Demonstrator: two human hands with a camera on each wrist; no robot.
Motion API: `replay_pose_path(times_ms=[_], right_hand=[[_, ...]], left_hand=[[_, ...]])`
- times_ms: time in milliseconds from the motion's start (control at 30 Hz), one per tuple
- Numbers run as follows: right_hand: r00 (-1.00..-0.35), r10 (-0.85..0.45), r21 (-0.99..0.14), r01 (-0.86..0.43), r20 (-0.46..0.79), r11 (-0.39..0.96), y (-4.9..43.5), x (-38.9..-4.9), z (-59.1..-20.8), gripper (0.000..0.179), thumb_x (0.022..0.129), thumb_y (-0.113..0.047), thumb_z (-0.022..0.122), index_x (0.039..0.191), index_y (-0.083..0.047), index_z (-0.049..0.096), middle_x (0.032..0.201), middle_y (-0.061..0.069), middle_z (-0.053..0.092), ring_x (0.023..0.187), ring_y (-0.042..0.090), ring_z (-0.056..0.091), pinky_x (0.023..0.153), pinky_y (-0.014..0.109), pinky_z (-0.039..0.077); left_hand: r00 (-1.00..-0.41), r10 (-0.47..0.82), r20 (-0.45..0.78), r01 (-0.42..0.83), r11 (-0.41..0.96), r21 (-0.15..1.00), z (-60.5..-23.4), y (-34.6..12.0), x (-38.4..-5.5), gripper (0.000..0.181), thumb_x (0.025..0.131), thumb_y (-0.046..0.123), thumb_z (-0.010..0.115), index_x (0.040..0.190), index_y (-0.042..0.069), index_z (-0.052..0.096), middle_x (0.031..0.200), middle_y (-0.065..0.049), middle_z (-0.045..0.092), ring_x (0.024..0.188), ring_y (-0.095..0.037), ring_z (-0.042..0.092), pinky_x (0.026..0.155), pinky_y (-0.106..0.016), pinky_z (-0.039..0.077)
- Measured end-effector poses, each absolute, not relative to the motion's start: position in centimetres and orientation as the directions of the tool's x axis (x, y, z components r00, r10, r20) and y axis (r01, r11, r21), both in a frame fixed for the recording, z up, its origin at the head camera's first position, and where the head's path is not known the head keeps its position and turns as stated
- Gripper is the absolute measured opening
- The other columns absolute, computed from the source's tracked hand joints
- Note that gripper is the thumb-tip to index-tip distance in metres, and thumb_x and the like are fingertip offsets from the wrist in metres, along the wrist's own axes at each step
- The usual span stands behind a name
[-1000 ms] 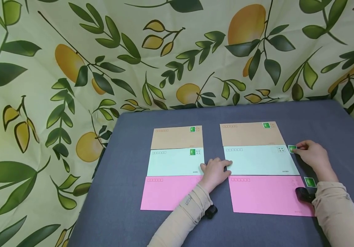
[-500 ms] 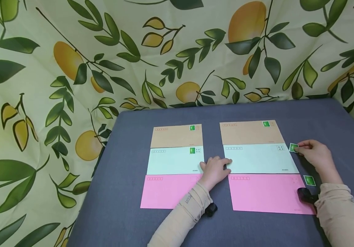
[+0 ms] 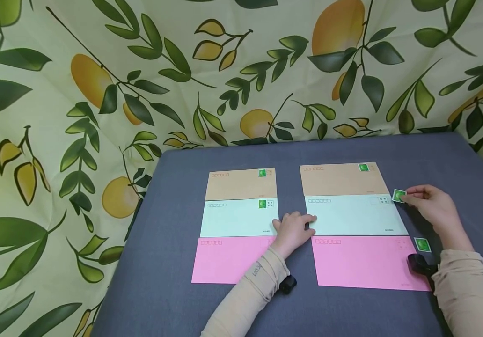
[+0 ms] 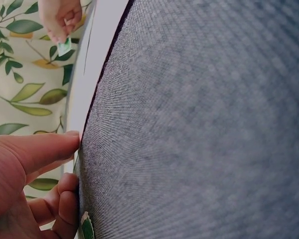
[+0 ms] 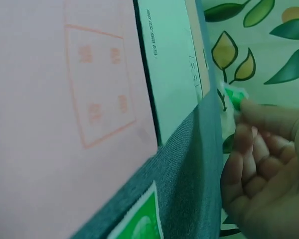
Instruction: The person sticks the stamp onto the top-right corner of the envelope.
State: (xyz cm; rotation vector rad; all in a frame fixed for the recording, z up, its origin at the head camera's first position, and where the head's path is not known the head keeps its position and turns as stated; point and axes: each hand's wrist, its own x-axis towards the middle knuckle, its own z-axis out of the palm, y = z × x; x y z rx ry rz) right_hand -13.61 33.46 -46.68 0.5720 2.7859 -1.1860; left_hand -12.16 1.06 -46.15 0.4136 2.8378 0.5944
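One stamp (image 3: 398,195) in pinched right grip (image 3: 435,207)

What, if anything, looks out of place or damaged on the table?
One green stamp lies loose on the blue cloth, beside the pink envelope nearer the right hand, rather than on an envelope. I see no spill or damage.

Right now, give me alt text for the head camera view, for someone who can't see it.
A person's right hand pinches a green postage stamp near a mint envelope's right edge, while the left hand touches its left edge. Brown, mint and pink envelopes lie in two columns on a blue tablecloth.
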Motion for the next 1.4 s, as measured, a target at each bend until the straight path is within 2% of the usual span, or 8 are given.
replay_pose_path(times_ms=[133, 300, 400, 700, 1067, 1400], right_hand=[[-0.958, 0.226, -0.696, 0.285, -0.179, 0.659, 33.2, -14.0, -47.0, 0.055, 0.09, -0.046, 0.052, 0.119, 0.001, 0.047, 0.098, 0.011, 0.052, 0.083, 0.018, 0.046, 0.058, 0.023, 0.04], [-0.977, 0.14, -0.688, 0.215, -0.163, 0.694, 32.0, -14.3, -46.2, 0.048, 0.09, -0.039, 0.057, 0.114, 0.003, 0.05, 0.092, 0.006, 0.056, 0.074, 0.005, 0.047, 0.058, 0.021, 0.04], [-0.98, 0.11, -0.682, 0.196, -0.168, 0.704, 31.7, -14.6, -46.1, 0.046, 0.091, -0.035, 0.057, 0.114, 0.004, 0.05, 0.093, 0.008, 0.057, 0.072, 0.003, 0.046, 0.058, 0.021, 0.039], [-0.978, 0.043, -0.675, 0.174, -0.206, 0.717, 31.4, -15.3, -46.4, 0.045, 0.092, -0.033, 0.056, 0.115, 0.004, 0.048, 0.096, 0.013, 0.056, 0.074, 0.006, 0.046, 0.06, 0.021, 0.038], [-0.977, 0.051, -0.657, 0.177, -0.206, 0.733, 31.2, -15.9, -47.0, 0.041, 0.091, -0.032, 0.058, 0.111, 0.003, 0.05, 0.091, 0.011, 0.055, 0.073, 0.009, 0.046, 0.058, 0.02, 0.038], [-0.976, 0.061, -0.641, 0.185, -0.21, 0.745, 30.9, -15.9, -46.7, 0.04, 0.09, -0.03, 0.059, 0.11, 0.004, 0.05, 0.091, 0.012, 0.054, 0.077, 0.017, 0.047, 0.059, 0.022, 0.037]], left_hand=[[-0.937, 0.312, -0.154, 0.225, 0.881, 0.416, -46.2, 1.1, -12.2, 0.035, 0.083, 0.032, 0.067, 0.117, 0.039, 0.064, 0.091, 0.005, 0.063, 0.072, -0.01, 0.04, 0.07, -0.038, 0.025], [-0.936, 0.315, -0.157, 0.227, 0.882, 0.413, -46.2, 1.0, -12.2, 0.035, 0.083, 0.033, 0.067, 0.117, 0.039, 0.063, 0.091, 0.005, 0.063, 0.072, -0.01, 0.04, 0.07, -0.038, 0.025], [-0.936, 0.317, -0.151, 0.232, 0.88, 0.414, -46.2, 1.0, -12.2, 0.035, 0.083, 0.033, 0.067, 0.117, 0.039, 0.063, 0.091, 0.005, 0.063, 0.071, -0.01, 0.04, 0.07, -0.037, 0.024], [-0.934, 0.324, -0.149, 0.237, 0.876, 0.42, -46.3, 1.0, -12.3, 0.035, 0.083, 0.032, 0.068, 0.117, 0.038, 0.064, 0.086, 0.005, 0.061, 0.069, -0.009, 0.039, 0.069, -0.037, 0.023], [-0.934, 0.322, -0.154, 0.232, 0.876, 0.422, -46.3, 1.0, -12.4, 0.035, 0.083, 0.033, 0.068, 0.117, 0.039, 0.064, 0.085, 0.005, 0.061, 0.07, -0.009, 0.04, 0.069, -0.038, 0.023], [-0.934, 0.326, -0.149, 0.237, 0.875, 0.423, -46.3, 0.9, -12.4, 0.035, 0.083, 0.032, 0.067, 0.118, 0.038, 0.063, 0.076, 0.006, 0.056, 0.067, -0.009, 0.038, 0.07, -0.037, 0.022]])
